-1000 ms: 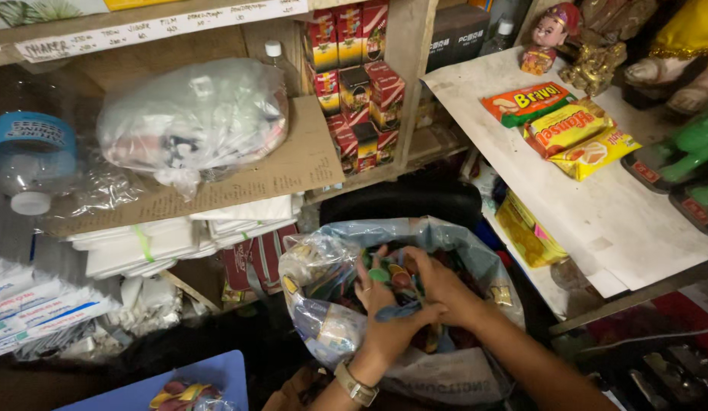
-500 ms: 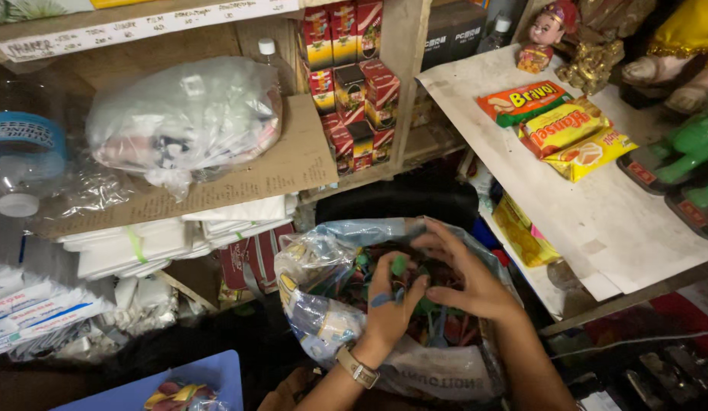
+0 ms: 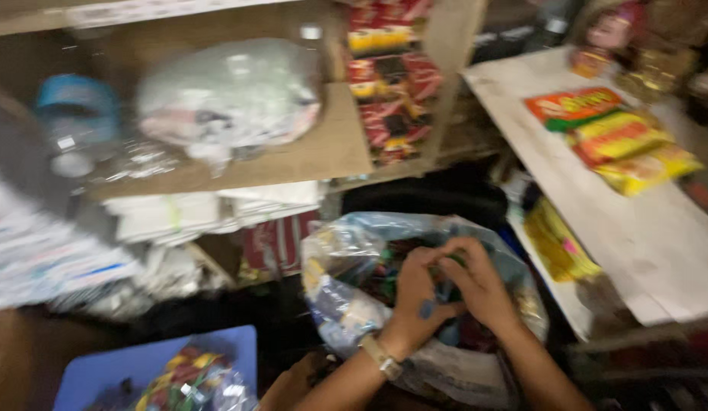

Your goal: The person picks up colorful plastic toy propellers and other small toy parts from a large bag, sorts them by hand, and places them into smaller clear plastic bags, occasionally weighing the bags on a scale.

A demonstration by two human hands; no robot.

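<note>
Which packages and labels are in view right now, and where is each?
Snack packets: flat, orange and yellow, on the white counter at right.
Small boxes: red and yellow, stacked on the shelf at top centre.
Clear bag: full of colourful wrapped items, both hands inside, left hand, right hand.
Label strip: white, on the top shelf edge.
</note>
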